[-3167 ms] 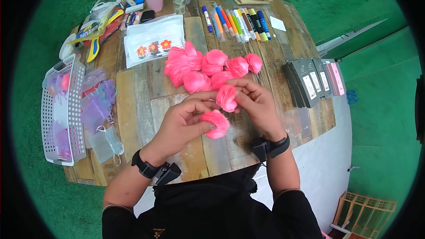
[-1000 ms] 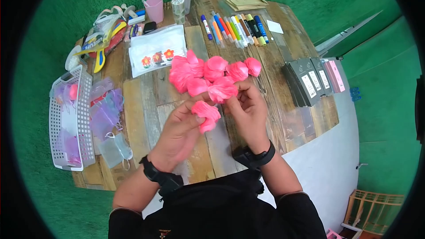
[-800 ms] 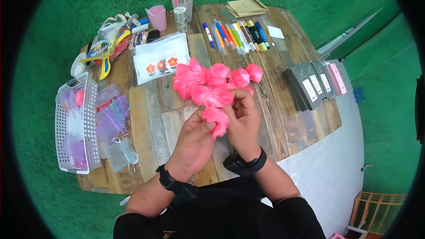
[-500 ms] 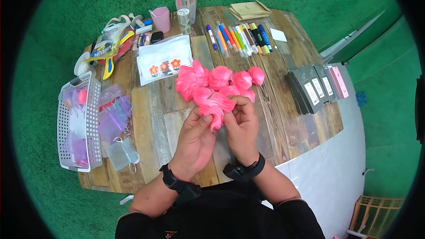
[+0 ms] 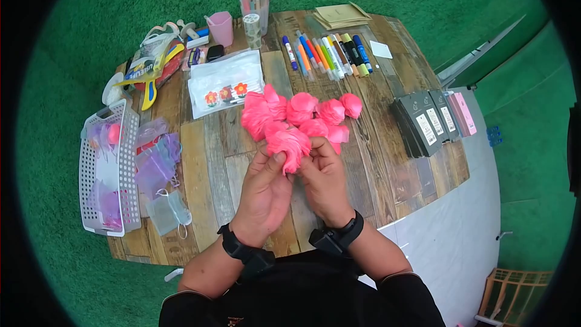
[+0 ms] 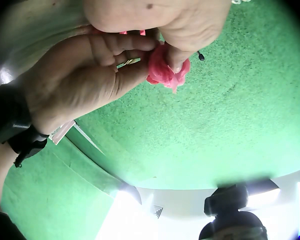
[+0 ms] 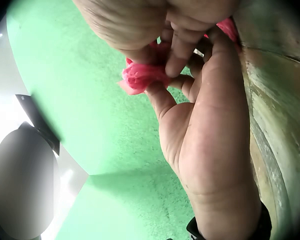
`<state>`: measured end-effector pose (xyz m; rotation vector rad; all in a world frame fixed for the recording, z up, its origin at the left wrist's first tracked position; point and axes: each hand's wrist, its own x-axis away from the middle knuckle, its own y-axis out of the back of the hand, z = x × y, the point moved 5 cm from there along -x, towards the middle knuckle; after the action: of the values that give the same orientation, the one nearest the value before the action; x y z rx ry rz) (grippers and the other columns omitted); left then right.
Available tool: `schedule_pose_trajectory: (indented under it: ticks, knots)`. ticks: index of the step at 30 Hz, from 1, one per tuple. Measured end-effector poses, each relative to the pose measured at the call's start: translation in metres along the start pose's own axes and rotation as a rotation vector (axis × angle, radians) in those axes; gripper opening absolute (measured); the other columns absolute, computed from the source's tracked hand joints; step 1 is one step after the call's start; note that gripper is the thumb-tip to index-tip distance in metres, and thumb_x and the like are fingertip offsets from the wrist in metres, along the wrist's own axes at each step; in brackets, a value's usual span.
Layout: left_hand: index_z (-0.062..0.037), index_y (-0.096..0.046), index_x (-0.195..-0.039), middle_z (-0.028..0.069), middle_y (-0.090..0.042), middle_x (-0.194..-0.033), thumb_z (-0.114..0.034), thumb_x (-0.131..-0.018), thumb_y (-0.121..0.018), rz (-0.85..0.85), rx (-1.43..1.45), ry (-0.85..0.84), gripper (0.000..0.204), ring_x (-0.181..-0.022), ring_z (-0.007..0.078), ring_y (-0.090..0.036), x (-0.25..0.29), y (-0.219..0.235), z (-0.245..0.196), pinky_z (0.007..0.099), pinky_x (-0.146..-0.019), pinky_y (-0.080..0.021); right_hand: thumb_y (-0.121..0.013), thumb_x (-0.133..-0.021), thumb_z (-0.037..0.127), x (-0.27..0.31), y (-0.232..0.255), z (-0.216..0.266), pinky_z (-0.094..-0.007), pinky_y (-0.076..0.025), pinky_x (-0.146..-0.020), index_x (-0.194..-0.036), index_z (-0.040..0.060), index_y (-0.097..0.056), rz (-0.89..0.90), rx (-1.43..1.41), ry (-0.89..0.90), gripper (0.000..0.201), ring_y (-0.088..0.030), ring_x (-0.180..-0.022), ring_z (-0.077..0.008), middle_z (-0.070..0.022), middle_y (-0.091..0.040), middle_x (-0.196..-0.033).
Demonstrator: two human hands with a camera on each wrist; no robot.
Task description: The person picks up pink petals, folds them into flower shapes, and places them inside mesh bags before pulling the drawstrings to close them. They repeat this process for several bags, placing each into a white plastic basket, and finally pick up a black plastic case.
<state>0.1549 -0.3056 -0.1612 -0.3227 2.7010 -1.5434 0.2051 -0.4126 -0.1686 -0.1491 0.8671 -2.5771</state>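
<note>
Both hands meet over the near middle of the table, holding a ruffled pink artificial flower (image 5: 287, 145) between them. My left hand (image 5: 264, 191) pinches its left side, thumb pressed on the folded petals. From the other side, my right hand (image 5: 327, 184) pinches its lower right edge with thumb and fingertips. In the left wrist view, pink petals (image 6: 165, 70) bunch between the two hands' fingertips. The right wrist view shows the flower's gathered end (image 7: 140, 77) gripped between them. Just beyond the hands lies a cluster of similar pink flowers (image 5: 301, 108), partly overlapped by the held one.
Behind the flowers are a white pouch (image 5: 224, 79) and a row of markers (image 5: 333, 54). A white basket (image 5: 127, 169) and purple mesh bags (image 5: 154, 166) stand left. Dark boxes (image 5: 417, 124) sit right. At the back are a pink cup (image 5: 221, 27) and a pen holder (image 5: 254, 6).
Each hand held a separate pink flower piece; the hands came together and the pieces now form one bunch. The right fingers have shifted left along its lower edge.
</note>
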Motion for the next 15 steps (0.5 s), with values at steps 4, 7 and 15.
schedule_pose_trajectory:
  ticks: [4,7,15]
  knots:
    - [-0.0075,-0.057,-0.148,0.007,-0.065,-0.144,-0.02,-0.108,-0.069,-0.021,0.006,-0.029,0.043,-0.133,0.0205,-0.061,-0.002,0.003,0.0,0.0382,-0.115,-0.046,-0.068,-0.106,0.001,0.0,-0.007,-0.002,-0.0246,-0.053,-0.077,-0.127,0.0028,-0.061,-0.002,0.002,0.017,0.022,-0.065,-0.088,-0.0076,-0.0021,-0.07,-0.108]
    - [-0.0062,-0.057,-0.147,0.0075,-0.065,-0.144,-0.02,-0.108,-0.068,-0.005,0.016,0.012,0.043,-0.133,0.0206,-0.061,0.0,0.01,0.001,0.0388,-0.117,-0.046,-0.068,-0.105,0.0,0.0,-0.002,-0.008,-0.0245,-0.053,-0.077,-0.126,0.0028,-0.063,0.061,-0.003,-0.002,0.021,-0.063,-0.087,-0.0074,-0.0013,-0.07,-0.106]
    - [-0.0035,-0.055,-0.15,0.0096,-0.064,-0.145,-0.02,-0.109,-0.067,-0.015,-0.02,-0.013,0.046,-0.135,0.024,-0.061,-0.003,0.001,-0.001,0.0439,-0.12,-0.045,-0.069,-0.103,-0.002,0.0,0.0,0.001,-0.0245,-0.053,-0.079,-0.126,0.0031,-0.063,0.074,0.149,0.016,0.024,-0.063,-0.089,-0.0076,0.0,-0.067,-0.104]
